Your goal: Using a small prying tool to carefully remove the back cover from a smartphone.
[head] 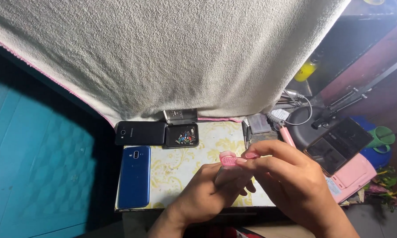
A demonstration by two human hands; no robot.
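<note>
Both hands' grip pinches a small translucent pink cap.

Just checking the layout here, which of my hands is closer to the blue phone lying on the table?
Left. Your left hand sits just right of the blue phone, with bare tabletop between them. Your right hand is farther right, beyond the left hand.
</note>
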